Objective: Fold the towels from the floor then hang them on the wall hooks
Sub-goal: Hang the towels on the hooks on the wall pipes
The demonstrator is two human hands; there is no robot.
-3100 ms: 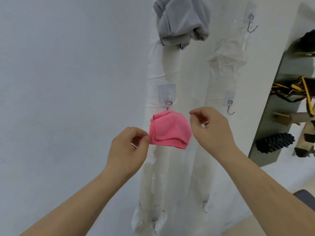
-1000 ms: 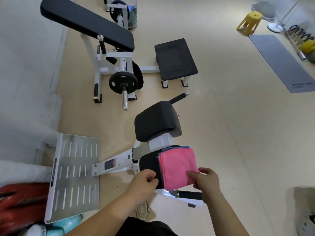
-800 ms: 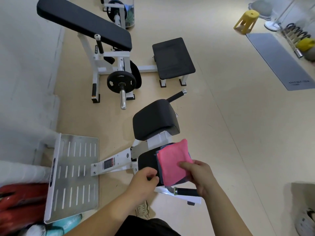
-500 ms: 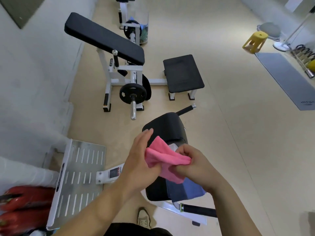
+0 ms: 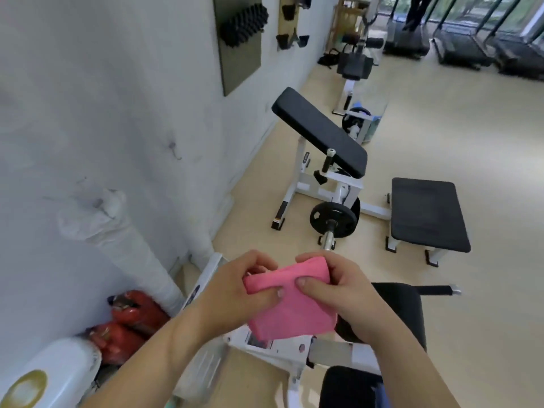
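Now both hands are on the pink towel, held in the air above a black padded seat. The left hand pinches the top left edge, thumb pressed on the near face and fingers curled behind. The right hand grips the top right corner the same way. The towel is folded and hangs between them. Beyond, a bench with a weight plate stands on the floor near the white wall.
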